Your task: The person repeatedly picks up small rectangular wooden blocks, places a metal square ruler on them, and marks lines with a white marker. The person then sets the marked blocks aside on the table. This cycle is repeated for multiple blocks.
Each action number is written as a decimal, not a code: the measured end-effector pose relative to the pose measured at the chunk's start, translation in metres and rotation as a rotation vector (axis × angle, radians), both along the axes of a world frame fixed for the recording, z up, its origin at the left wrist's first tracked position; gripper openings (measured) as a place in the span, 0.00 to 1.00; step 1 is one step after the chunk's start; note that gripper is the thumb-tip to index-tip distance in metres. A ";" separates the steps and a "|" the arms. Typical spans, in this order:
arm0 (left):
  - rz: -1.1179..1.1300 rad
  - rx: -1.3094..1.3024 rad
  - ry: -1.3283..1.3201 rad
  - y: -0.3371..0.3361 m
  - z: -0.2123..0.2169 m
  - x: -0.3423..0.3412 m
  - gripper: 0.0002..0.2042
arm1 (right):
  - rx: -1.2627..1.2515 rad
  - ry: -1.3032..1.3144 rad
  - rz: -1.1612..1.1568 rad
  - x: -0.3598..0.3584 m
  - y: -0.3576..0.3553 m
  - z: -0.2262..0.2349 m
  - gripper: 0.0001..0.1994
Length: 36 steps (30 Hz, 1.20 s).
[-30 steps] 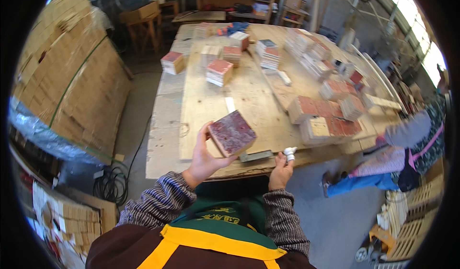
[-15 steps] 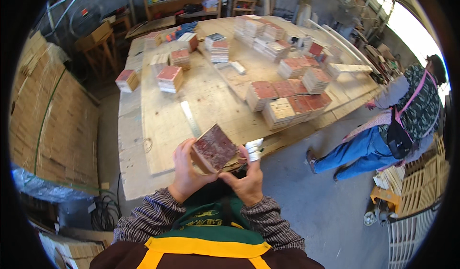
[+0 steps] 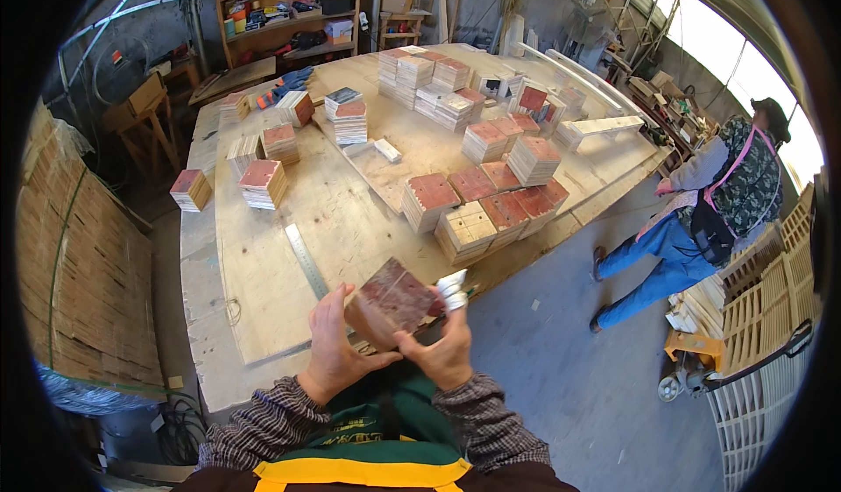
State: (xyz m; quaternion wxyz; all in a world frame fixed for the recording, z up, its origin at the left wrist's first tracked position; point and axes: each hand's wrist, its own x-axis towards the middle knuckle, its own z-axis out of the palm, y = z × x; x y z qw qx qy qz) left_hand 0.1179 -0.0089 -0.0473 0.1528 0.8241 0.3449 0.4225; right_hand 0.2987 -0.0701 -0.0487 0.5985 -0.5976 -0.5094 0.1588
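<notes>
On my feed, red-faced plywood block [image 3: 394, 296] is tilted btwn L hand [image 3: 336, 348] & R hand [image 3: 445, 350], neither nearer, long axis unclear; both half-curled, gripping its opp. sides.

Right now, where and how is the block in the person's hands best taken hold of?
I'd take the block by opposite side faces, the left hand coming from the left and the right hand from the right. It is boxy and tilted, its reddish face turned upward, so a grip on the flat sides should leave that face uncovered.
</notes>
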 end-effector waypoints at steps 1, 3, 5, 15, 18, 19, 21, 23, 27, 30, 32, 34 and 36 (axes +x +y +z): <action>-0.007 -0.020 0.038 0.003 -0.002 -0.003 0.57 | 0.006 -0.004 -0.020 0.014 0.002 0.004 0.42; -0.046 -0.048 0.010 0.017 -0.014 -0.015 0.56 | 0.055 -0.002 -0.065 0.049 0.008 0.015 0.40; -0.033 -0.180 -0.019 0.032 -0.035 -0.035 0.50 | 0.121 0.036 -0.118 0.088 0.018 0.029 0.37; 0.134 0.009 0.104 0.061 -0.106 -0.081 0.39 | 0.046 -0.137 -0.453 0.253 0.117 0.055 0.40; 0.127 -0.041 0.129 0.060 -0.103 -0.080 0.39 | -0.264 -0.578 -0.742 0.267 0.142 0.028 0.39; 0.124 -0.067 0.104 0.061 -0.103 -0.080 0.39 | -0.269 -0.528 -0.738 0.266 0.143 0.019 0.44; 0.122 -0.091 0.078 0.061 -0.102 -0.079 0.39 | -0.258 -0.552 -0.735 0.268 0.146 0.014 0.45; 0.113 -0.088 0.068 0.061 -0.102 -0.079 0.39 | -0.254 -0.523 -0.717 0.265 0.141 0.016 0.44; 0.110 -0.102 0.065 0.060 -0.101 -0.079 0.39 | -0.084 -0.425 -0.660 0.235 0.114 0.022 0.37; 0.122 -0.102 0.061 0.059 -0.100 -0.080 0.39 | 0.167 -0.383 -0.451 0.172 0.092 0.002 0.25; 0.119 -0.128 0.049 0.058 -0.100 -0.080 0.38 | 0.167 -0.366 -0.259 0.109 0.061 -0.023 0.18; 0.126 -0.096 0.049 0.058 -0.101 -0.079 0.37 | 0.155 -0.300 -0.109 0.041 0.039 -0.050 0.15; 0.121 -0.077 0.038 0.059 -0.101 -0.080 0.36 | -0.011 -0.164 0.070 -0.016 0.014 -0.070 0.21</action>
